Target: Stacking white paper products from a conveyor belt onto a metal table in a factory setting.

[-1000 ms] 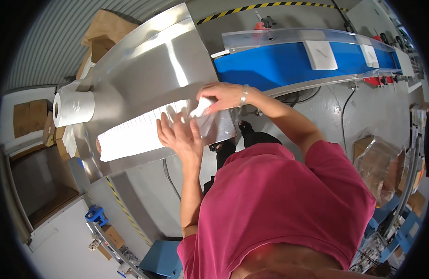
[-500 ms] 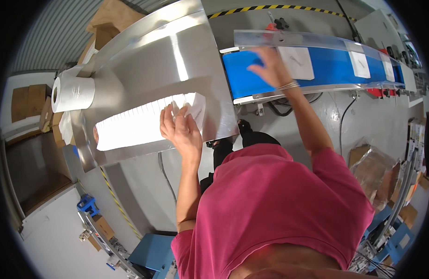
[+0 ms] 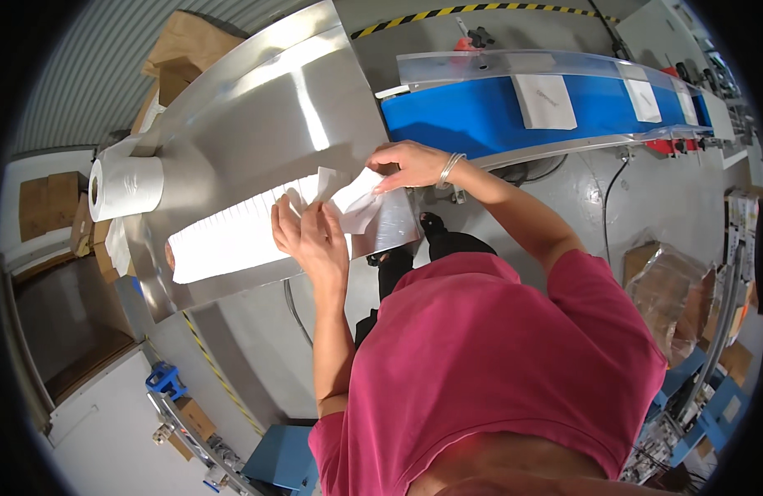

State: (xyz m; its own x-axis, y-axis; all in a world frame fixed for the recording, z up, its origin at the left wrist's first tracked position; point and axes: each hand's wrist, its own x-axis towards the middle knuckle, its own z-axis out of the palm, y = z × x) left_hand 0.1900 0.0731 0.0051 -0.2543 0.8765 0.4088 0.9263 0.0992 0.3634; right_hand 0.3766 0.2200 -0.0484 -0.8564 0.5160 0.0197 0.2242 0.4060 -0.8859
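Fingers: the right hand (image 3: 413,165) pinches the upper right edge of a white packet (image 3: 355,201), near the centre of the frame. The left hand (image 3: 313,238), just left of it, has bent fingers against the right end of a row of white packets (image 3: 232,234); whether they grip one cannot be told.

Progress: three flat packets (image 3: 547,103) lie spaced on a blue belt (image 3: 456,120), upper right; the pinched one is off the belt. The portion left in the row appears far the larger.

Surface and room: the row lies on a shiny metal table (image 3: 249,124), upper left. A white roll (image 3: 133,186) and cardboard boxes (image 3: 50,207) stand left; grey floor (image 3: 563,182) shows below the belt.
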